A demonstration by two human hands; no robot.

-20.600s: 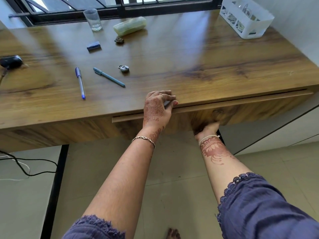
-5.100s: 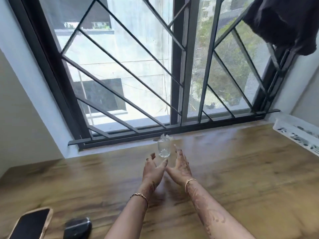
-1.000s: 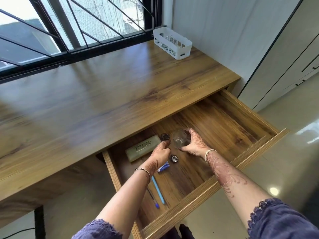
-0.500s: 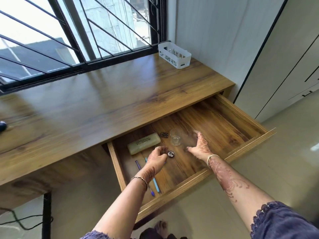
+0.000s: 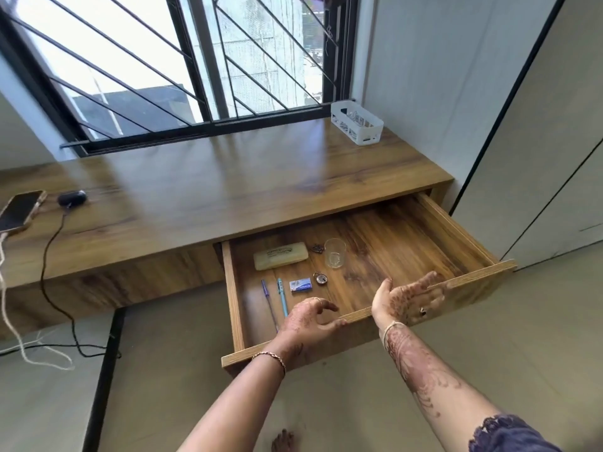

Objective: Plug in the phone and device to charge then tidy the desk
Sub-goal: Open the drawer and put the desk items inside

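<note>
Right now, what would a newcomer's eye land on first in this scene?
The pulled-out drawer under the right side of the desk, with a clear glass, a pale case and a small padlock inside. The left hand and right hand sit at its front edge, holding nothing. Far left on the desk, a phone and a black device lie cabled.

A white slotted basket (image 5: pixel 349 128) sits well beyond the right hand (image 5: pixel 408 300), up and slightly to its left, just in front of a barred window (image 5: pixel 195 76) that spans the view far above both hands. Pale cabinet doors (image 5: pixel 538 158) with dark seams rise to the right of the right hand. Beige floor (image 5: pixel 163 402) lies below and to the left of the left hand (image 5: pixel 310 318).
</note>
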